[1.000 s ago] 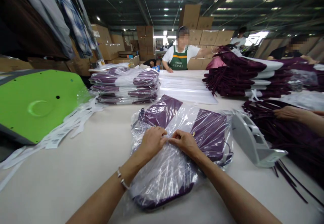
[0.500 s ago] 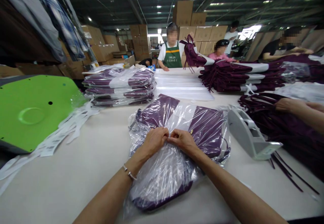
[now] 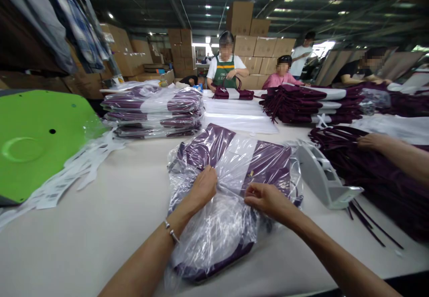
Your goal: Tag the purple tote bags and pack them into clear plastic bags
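A purple handbag (image 3: pixel 271 160) lies on the table in front of me inside a clear plastic bag (image 3: pixel 214 216), with a white wrap around the handbag's middle. The plastic is gathered into creases at the centre. My left hand (image 3: pixel 204 184) is closed on the plastic left of the creases, its fingertips largely hidden. Further right and slightly lower, my right hand (image 3: pixel 264 198) pinches the plastic between thumb and fingers. Beside the handbag on the right stands a pale grey holder that looks like a tape dispenser (image 3: pixel 323 176).
Wrapped purple bags (image 3: pixel 154 109) are stacked at the back left, unwrapped ones (image 3: pixel 301 102) at the back right. A green panel (image 3: pixel 43 145) and white label strips (image 3: pixel 63 180) lie left. Another person's hand (image 3: pixel 378 145) touches purple straps at right. A co-worker (image 3: pixel 226 69) stands opposite.
My hands were together at the centre creases; now they are apart, the right one further right and lower. The co-worker opposite has lowered a purple bag onto the table.
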Demonstrator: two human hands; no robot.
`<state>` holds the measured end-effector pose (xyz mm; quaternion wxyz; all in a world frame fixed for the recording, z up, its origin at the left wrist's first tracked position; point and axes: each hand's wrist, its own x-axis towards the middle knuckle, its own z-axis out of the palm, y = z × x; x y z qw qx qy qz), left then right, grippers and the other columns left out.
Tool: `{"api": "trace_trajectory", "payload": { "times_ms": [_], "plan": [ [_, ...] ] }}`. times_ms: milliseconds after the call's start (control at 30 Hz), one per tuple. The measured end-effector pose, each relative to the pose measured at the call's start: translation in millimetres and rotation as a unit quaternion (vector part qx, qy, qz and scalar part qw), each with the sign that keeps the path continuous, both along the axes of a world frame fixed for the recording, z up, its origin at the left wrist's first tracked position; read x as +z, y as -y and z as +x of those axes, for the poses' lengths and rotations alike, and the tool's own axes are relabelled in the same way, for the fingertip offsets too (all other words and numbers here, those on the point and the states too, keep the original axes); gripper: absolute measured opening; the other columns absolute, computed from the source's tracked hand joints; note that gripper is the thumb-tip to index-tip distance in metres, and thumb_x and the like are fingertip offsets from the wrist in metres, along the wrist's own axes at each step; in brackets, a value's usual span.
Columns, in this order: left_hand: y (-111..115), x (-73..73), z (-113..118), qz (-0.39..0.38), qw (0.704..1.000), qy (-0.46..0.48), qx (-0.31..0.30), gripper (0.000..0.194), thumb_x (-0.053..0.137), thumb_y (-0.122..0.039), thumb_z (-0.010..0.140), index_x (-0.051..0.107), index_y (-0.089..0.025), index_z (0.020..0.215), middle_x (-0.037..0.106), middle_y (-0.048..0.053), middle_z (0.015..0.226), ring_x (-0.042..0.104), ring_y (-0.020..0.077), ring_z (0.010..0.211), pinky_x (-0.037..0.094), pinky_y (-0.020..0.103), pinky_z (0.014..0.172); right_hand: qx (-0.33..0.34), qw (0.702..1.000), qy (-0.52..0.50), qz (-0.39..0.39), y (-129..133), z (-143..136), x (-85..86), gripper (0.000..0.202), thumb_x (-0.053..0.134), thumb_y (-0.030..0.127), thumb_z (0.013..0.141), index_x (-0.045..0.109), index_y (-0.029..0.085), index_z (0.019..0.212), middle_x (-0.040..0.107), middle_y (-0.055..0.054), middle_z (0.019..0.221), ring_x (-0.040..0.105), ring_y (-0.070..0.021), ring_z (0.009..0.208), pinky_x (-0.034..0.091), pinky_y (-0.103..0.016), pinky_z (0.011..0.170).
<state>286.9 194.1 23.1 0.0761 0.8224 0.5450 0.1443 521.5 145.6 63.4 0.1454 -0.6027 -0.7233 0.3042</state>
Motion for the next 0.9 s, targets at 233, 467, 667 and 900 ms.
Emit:
{"api": "trace_trajectory", "payload": {
  "times_ms": [233,467,667,900],
  "plan": [
    [0.2,-5.0,1.5,0.020,0.999,-0.035,0.018,0.022,0.040,-0.004,0.090,0.060,-0.013,0.096,0.060,0.011,0.100,0.059,0.0202,0.087,0.047,0.033,0.079,-0.109,0.989,0.085,0.054,42.1,48.8,-19.7,0.015,0.063,0.037,0.083,0.063,0.024,0.092,0.067,0.003,0.069,0.062,-0.0170,0.063,0.035,-0.026,0.057],
    [6.0,4.7,6.5,0.093,0.993,-0.074,0.003,0.025,0.040,-0.005,0.090,0.063,-0.013,0.090,0.066,0.014,0.093,0.058,0.0292,0.097,0.043,0.044,0.087,-0.139,0.971,0.147,0.128,85.3,89.4,-23.6,0.034,0.059,0.014,0.077,0.061,0.024,0.109,0.068,0.000,0.086,0.065,-0.0193,0.083,0.043,-0.029,0.073],
    [-7.6,-6.6,-2.8,0.118,0.990,-0.067,-0.024,0.017,0.049,-0.016,0.089,0.064,-0.021,0.085,0.070,0.008,0.097,0.059,0.0274,0.107,0.025,0.051,0.112,-0.329,0.926,0.079,0.170,78.0,192.1,16.6,0.026,0.058,0.037,0.084,0.068,0.021,0.101,0.072,-0.004,0.089,0.066,-0.0219,0.084,0.045,-0.032,0.080],
    [-10.2,-2.5,-7.0,0.063,0.996,-0.062,-0.020,0.017,0.049,-0.022,0.089,0.064,-0.023,0.084,0.072,0.007,0.104,0.059,0.0276,0.116,0.020,0.054,0.116,-0.416,0.900,-0.095,0.089,3.7,250.4,23.3,0.031,0.066,0.041,0.077,0.071,0.013,0.067,0.069,-0.009,0.069,0.064,-0.0223,0.074,0.045,-0.031,0.068]
  ]
}}
